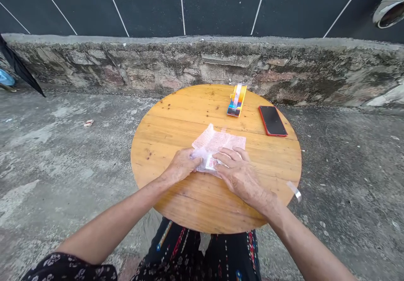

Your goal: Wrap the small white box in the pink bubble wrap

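L hand [181,165] pinches the bubble wrap [206,137] at its left, R hand [238,175] lies half-open over its right, no clear grip — small white box [211,162] btwn them — so wrap could spring loose if L's pinch slackens.

From where I watch, I see a sheet of translucent, pink-tinted bubble wrap [217,139] on the near-middle part of the round wooden table [170,133]. I see its far portion spread out, wrinkled, with an uneven, pointed far-left corner; its near portion looks paler and bunched up. There I make out a small white box [211,162] with red markings, set within the wrap close to its near edge. I cannot tell whether film fully covers it.
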Available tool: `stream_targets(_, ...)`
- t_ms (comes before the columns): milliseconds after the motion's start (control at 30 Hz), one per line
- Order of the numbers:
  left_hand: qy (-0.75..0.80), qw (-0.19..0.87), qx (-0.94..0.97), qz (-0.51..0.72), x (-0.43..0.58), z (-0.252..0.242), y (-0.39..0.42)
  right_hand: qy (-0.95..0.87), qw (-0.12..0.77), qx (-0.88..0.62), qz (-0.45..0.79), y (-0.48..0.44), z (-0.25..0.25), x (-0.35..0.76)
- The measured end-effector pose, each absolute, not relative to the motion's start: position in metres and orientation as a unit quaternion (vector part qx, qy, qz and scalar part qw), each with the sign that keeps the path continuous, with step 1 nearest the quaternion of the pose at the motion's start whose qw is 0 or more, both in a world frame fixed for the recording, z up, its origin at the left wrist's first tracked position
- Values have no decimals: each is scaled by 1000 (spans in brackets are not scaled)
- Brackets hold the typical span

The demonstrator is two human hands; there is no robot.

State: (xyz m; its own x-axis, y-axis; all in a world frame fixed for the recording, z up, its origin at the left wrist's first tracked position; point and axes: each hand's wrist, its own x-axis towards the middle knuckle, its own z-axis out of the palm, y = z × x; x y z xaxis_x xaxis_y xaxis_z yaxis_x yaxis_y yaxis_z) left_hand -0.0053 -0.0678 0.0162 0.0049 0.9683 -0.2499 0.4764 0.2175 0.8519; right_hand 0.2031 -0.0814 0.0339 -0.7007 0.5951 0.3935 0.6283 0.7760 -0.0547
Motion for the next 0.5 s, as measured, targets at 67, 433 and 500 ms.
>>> stream_targets(67, 654, 416, 559, 295, -1, 13, -70, -924, 195, -327, -39, -82, 36, 204)
stream_targets(433, 667, 330, 528, 409, 23, 5, -75, -929, 194, -314, -20, -82, 38, 206)
stream_targets(500, 659, 361, 509, 420, 26, 6, -74, -930, 186, -315, -18, -82, 37, 206)
